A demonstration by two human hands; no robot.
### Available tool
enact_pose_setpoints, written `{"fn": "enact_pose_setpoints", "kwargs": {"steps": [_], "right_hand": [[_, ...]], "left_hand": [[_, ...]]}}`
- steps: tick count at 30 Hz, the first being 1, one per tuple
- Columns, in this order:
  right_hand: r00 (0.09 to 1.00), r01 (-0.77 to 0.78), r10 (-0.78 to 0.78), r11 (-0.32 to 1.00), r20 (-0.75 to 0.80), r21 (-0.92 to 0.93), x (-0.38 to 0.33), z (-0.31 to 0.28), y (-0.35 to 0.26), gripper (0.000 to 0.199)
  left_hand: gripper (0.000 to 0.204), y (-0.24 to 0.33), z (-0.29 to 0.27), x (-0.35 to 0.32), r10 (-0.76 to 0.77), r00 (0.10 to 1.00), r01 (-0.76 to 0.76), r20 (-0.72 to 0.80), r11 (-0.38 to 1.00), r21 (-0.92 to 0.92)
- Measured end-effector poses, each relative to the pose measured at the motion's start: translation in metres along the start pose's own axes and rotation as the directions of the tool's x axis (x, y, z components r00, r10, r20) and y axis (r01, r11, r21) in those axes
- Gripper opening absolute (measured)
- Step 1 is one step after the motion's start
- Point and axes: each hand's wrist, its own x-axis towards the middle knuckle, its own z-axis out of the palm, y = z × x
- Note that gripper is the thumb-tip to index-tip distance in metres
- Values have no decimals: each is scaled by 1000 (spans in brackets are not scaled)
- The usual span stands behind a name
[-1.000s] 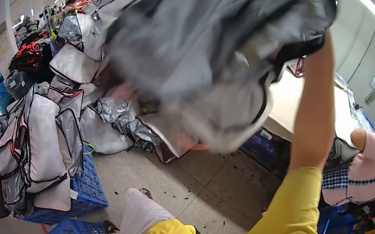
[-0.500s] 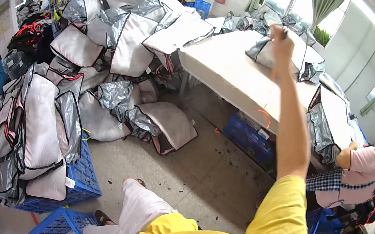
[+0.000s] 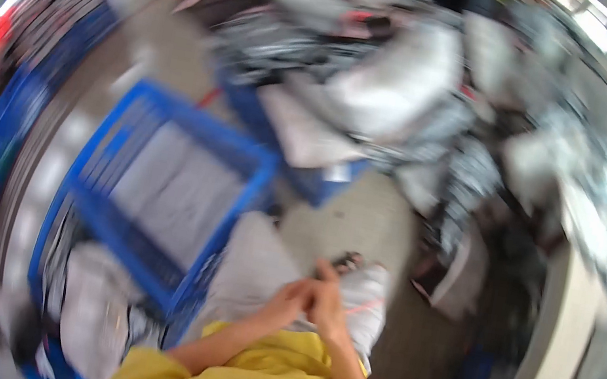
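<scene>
My left hand (image 3: 290,301) and my right hand (image 3: 329,305) meet in front of my waist, touching each other. Motion blur smears them, and the left hand's fingers cannot be told apart. Fingers of the right hand look curled, with one reaching forward. Whatever it may hold is too blurred to name. A thin reddish cord or line (image 3: 364,306) shows beside the right hand, over my light trousers. Nearest to my hands on the left stands a blue plastic crate (image 3: 173,107) with a flat pale sheet or panel (image 3: 179,189) inside.
White and silver padded pieces with dark edging (image 3: 401,85) are heaped ahead, partly over another blue crate (image 3: 320,184). A pale tabletop (image 3: 553,352) runs along the right. More padded pieces (image 3: 95,307) lie at lower left. Further blue crates (image 3: 3,163) line the left side.
My view has swung left and down, away from the table and the seated co-worker. My right arm has come down from over the table to my waist, where both hands now meet.
</scene>
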Motion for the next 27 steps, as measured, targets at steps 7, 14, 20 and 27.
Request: {"fn": "enact_pose_setpoints", "kwargs": {"steps": [7, 14, 20, 27], "right_hand": [[903, -428, 410, 886, 129, 180, -5, 16, -29, 79], [909, -414, 395, 891, 131, 187, 3, 20, -34, 69], [862, -507, 498, 838, 95, 204, -18, 35, -22, 56], [837, -534, 543, 783, 69, 319, -5, 30, -16, 50]], "left_hand": [[25, 43, -26, -30, -103, 994, 103, 42, 995, -10], [20, 40, -35, -11, -167, 977, 144, -136, 975, -167], [23, 33, -60, -5, -204, 971, 208, -123, 978, 21], [21, 9, -45, -3, -60, 997, 47, 39, 960, 276]]}}
